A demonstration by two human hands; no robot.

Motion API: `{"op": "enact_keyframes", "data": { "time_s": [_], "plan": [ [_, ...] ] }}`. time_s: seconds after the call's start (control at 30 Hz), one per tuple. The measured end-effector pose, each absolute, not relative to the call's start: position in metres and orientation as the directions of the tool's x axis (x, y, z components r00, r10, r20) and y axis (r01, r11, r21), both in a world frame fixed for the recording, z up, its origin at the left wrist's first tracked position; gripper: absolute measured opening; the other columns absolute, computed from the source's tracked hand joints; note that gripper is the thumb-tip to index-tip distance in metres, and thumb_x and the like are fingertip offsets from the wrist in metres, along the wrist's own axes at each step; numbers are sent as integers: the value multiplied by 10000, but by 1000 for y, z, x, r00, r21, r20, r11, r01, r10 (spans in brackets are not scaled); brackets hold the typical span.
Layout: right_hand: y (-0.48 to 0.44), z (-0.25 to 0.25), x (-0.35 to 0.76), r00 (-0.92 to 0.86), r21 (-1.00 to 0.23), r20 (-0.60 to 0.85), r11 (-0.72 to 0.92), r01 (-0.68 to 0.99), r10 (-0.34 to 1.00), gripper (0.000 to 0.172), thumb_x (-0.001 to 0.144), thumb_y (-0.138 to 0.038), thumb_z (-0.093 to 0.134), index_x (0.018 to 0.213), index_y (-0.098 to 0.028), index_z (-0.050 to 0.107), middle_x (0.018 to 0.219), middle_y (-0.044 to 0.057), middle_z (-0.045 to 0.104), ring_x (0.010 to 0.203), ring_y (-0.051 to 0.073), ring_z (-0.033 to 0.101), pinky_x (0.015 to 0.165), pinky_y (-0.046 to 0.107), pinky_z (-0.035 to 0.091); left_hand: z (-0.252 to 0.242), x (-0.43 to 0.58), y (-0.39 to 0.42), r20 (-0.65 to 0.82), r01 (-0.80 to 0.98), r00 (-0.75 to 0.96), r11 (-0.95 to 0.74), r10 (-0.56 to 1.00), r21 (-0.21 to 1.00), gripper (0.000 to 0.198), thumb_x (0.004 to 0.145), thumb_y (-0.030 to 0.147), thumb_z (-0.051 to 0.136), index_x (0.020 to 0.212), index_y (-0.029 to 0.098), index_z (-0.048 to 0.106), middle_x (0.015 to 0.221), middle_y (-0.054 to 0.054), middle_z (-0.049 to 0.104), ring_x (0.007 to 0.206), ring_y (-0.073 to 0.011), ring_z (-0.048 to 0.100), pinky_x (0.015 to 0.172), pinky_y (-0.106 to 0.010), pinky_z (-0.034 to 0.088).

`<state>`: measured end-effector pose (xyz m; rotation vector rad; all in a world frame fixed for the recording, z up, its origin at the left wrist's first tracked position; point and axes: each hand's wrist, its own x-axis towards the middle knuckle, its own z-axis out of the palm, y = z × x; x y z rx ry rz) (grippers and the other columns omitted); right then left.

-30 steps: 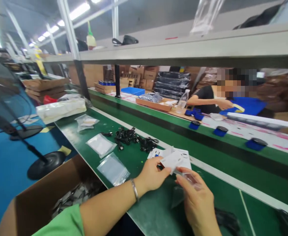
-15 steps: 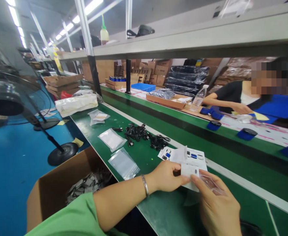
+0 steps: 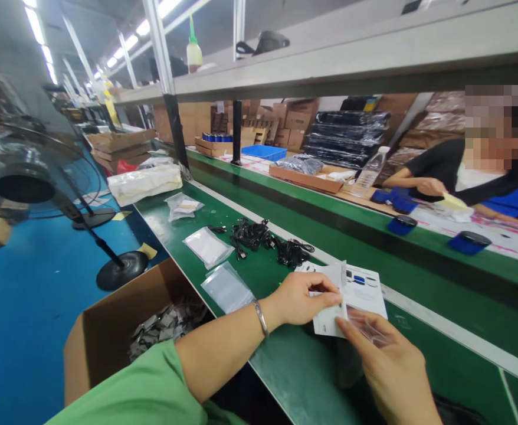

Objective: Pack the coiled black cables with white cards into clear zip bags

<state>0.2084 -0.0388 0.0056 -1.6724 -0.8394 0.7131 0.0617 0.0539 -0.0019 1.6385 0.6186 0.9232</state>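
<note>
My left hand (image 3: 305, 298) pinches a folded white printed leaflet (image 3: 328, 319) over the green work surface. Close on its right, my right hand (image 3: 385, 348) holds a clear plastic bag (image 3: 369, 326), its thumb at the leaflet's right edge. Beneath and behind the hands lie printed sheets (image 3: 367, 293) with blue and black pictures. Bundled black cables (image 3: 252, 233) rest further back. To their left are a stack of white leaflets (image 3: 206, 246) and a pile of clear bags (image 3: 227, 287).
A cardboard box (image 3: 104, 330) with small packets stands below the table's left edge. Blue round items (image 3: 469, 242) sit on the green belt (image 3: 347, 236) beyond. Across it, a person's hand (image 3: 431, 186) is near yellow paper. A shelf (image 3: 330, 65) spans above.
My left hand has shifted and the leaflet now shows its larger lower part between my hands. The blue items have moved along the belt, and the view has shifted slightly.
</note>
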Motion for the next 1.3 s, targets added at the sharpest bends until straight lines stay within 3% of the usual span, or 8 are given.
{"op": "enact_keyframes", "data": {
  "time_s": [0.13,0.23,0.33,0.47,0.67,0.9,1.13,1.3],
  "plan": [
    [-43,0,214,525,-933,104,-100,346,845,448,564,-625,851,771,-234,784,705,63,770,599,228,673,605,362,550,7,53,56,243,10,610,-313,755,950,254,824,384,816,791,154,712,741,-3,684,747,-150,626,727,-246,500],
    [-48,-7,214,470,-895,201,-33,444,860,403,699,-567,801,963,-263,778,785,23,781,676,213,684,696,354,540,14,48,57,157,-74,494,-138,855,988,351,854,482,791,842,155,664,646,31,616,547,-98,549,543,-216,451],
    [-48,-15,218,382,-837,268,18,547,884,406,741,-496,759,1081,-274,748,900,32,813,781,229,723,772,353,559,19,48,57,23,-133,582,67,813,989,453,780,542,857,841,150,638,594,40,609,428,-82,511,420,-205,410],
    [-42,-32,235,180,-719,358,147,680,916,480,762,-450,729,1206,-266,726,1105,83,837,916,277,794,791,358,610,18,52,52,-107,47,622,99,776,994,290,828,341,821,748,151,616,574,37,613,407,-72,527,388,-182,399],
    [-37,-61,246,-84,-494,418,304,815,904,626,906,-328,629,1518,-249,530,1442,142,718,1241,311,741,1002,425,605,20,54,46,-193,238,568,65,800,969,221,897,279,711,754,179,576,550,55,573,431,-88,561,442,-180,380],
    [-35,-81,239,-79,-502,425,308,808,902,811,1009,-295,572,1728,-284,197,1658,175,519,1466,324,587,1130,481,551,16,64,26,-83,315,397,-51,914,948,184,933,331,595,802,240,503,513,39,525,592,-210,670,593,-275,497],
    [-36,-76,230,-28,-532,456,298,793,890,906,1012,-354,585,1753,-293,68,1610,205,538,1388,328,644,1064,482,582,12,67,19,70,465,352,-240,933,852,215,915,379,610,787,225,533,766,-18,649,794,-217,641,791,-327,520],
    [-46,-58,209,161,-601,480,189,777,863,870,994,-398,558,1747,-266,143,1543,194,580,1279,328,693,979,464,602,17,65,22,187,413,484,-412,855,812,330,973,442,605,758,209,516,958,-58,675,948,-213,632,882,-313,516]
  ]
}}
